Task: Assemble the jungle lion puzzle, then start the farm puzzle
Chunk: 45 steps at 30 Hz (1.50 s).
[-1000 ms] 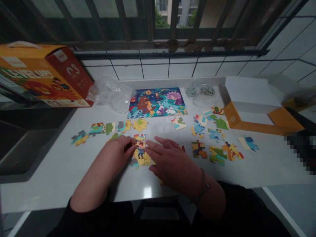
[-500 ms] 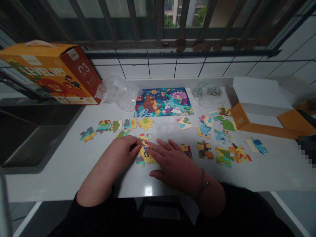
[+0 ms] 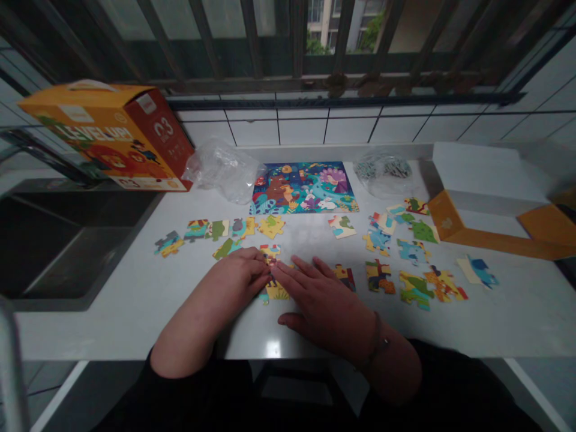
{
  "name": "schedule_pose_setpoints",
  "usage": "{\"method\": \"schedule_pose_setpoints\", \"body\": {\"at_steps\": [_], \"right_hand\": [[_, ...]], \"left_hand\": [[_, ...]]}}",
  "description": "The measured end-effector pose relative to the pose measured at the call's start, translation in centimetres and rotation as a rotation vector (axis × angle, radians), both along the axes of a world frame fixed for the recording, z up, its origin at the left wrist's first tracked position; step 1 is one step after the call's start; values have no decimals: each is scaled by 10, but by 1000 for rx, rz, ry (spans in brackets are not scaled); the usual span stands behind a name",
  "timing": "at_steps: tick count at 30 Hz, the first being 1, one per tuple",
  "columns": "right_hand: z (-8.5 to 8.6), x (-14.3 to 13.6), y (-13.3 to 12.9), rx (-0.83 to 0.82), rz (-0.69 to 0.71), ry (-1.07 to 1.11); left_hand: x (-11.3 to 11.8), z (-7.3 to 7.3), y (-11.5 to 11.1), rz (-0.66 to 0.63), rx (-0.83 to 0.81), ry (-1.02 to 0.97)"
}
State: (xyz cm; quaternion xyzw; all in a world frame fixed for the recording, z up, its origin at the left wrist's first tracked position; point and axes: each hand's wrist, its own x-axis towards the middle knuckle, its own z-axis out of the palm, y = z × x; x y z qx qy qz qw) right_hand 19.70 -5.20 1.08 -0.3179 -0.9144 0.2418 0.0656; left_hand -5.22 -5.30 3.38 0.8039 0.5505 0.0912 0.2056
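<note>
A small block of joined jigsaw puzzle pieces (image 3: 278, 291), yellow with a figure on it, lies on the counter in front of me. My left hand (image 3: 240, 275) is at its left edge, thumb and fingers pinched together on a puzzle piece there, partly hidden by the fingers. My right hand (image 3: 321, 300) lies palm down with fingers stretched out, its fingertips resting on the right side of the block. Just beyond the right fingers is a red and yellow puzzle piece (image 3: 345, 277), partly covered by the hand.
Loose puzzle pieces (image 3: 219, 229) spread left, and several more (image 3: 416, 288) right. Behind them lie a finished-looking animal picture (image 3: 310, 187), a clear plastic bag (image 3: 225, 171) and another bag (image 3: 382, 174). An orange box (image 3: 108, 135) stands beside the sink (image 3: 67, 252); an open box (image 3: 486, 231) is at right.
The view has shifted slightly, so everything appears a little further right. My left fingers have edged closer to the right fingertips and cover more of the block's left side.
</note>
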Motion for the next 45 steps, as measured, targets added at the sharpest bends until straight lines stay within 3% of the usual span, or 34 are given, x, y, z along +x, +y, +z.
{"method": "schedule_pose_setpoints", "body": {"at_steps": [8, 16, 21, 24, 28, 31, 34, 36, 38, 40, 45], "right_hand": [[0, 1, -1, 6, -9, 9], [2, 2, 3, 1, 6, 21], [12, 3, 3, 22, 8, 17], [21, 10, 11, 69, -2, 36], [33, 44, 38, 177, -147, 67], [44, 93, 59, 274, -386, 70], [55, 148, 74, 320, -778, -17], [59, 178, 80, 341, -1014, -116], [58, 195, 83, 346, -1131, -196], [52, 201, 87, 331, -1141, -226], [29, 192, 98, 212, -1009, -223]], "left_hand": [[7, 11, -4, 41, 1, 78], [-44, 9, 4, 404, 290, 208], [-53, -2, 5, 417, 259, 180], [-32, -11, 10, 323, 275, 192], [26, -20, 7, 115, 311, 80], [71, -30, -3, -30, 320, 27], [97, -44, -12, -164, 240, 68], [103, -52, -15, -192, 219, 93], [103, -58, -15, -182, 232, 108], [100, -61, -14, -176, 240, 117], [96, -57, -8, -172, 221, 132]]}}
